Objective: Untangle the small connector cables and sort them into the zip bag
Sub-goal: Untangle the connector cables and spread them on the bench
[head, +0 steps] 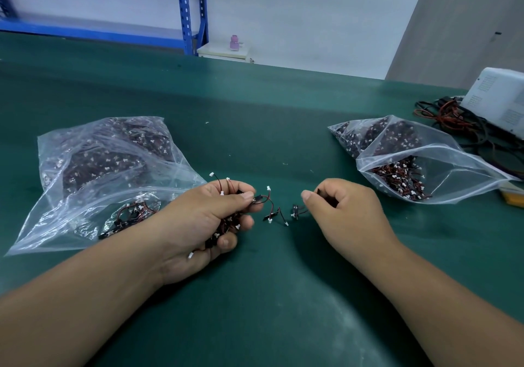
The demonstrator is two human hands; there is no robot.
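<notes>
We work on a green table (255, 105). Two clear zip bags lie open on it, well apart.

- **Left bag** (93, 162): it lies just beside the left hand and is packed with cables. A few cables sit at its near mouth.
- **Right bag** (442, 168): it lies to the right of the right hand. Its mouth gapes toward the hands, and a smaller heap of cables lies inside.

The left hand (198, 225) is closed round a tangled bundle (226, 226) of red-and-black cables with white plugs. Its thumb and forefinger pinch one strand at the far end.

The right hand (346, 210) is curled. Its thumb and forefinger pinch a single cable (295, 213) narrowly, close to the strands (272, 209) trailing from the bundle.

**Step in hand:** separation. We judge that one cable is being drawn out of the bundle. We cannot tell whether it is fully free of the trailing strands.

**Next move:**

1. Pull the single cable steadily to the right while the left hand holds the bundle firm.
2. Check that no plug snags.
3. Carry the cable to the right bag, which we take to be the sorted one, and drop it through the open mouth.
</notes>
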